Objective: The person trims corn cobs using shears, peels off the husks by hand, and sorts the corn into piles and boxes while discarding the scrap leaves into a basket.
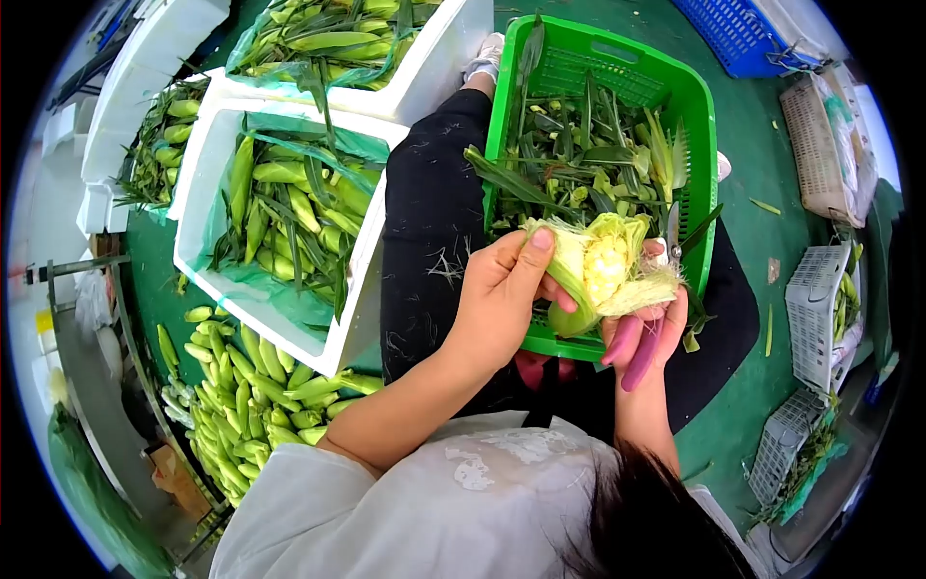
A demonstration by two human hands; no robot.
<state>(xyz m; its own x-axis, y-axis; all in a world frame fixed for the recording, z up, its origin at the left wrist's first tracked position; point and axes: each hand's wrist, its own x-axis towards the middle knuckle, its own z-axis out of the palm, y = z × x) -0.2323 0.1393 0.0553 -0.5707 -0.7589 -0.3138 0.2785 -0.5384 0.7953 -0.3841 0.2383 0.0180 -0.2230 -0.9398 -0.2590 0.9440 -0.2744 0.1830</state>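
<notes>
An ear of corn [608, 265] with its pale green husk peeled open is held up over the green crate. Yellow kernels and loose silk show at its middle. My left hand [511, 275] pinches the husk from the left, thumb on top. From the right, my right hand [670, 323] grips the ear's lower side. Two pink-purple pieces [639, 357] show at my right fingers; I cannot tell whether they are finger covers or a handle. A narrow grey metal piece [673, 230], like a blade, sticks up beyond that hand.
Between my legs stands the green crate [702, 116], holding husks and leaves. White foam boxes [362, 280] of unpeeled corn stand at left. A pile of trimmed ears [251, 396] lies on the floor. Along the right are a blue crate [733, 39] and several pale baskets [810, 309].
</notes>
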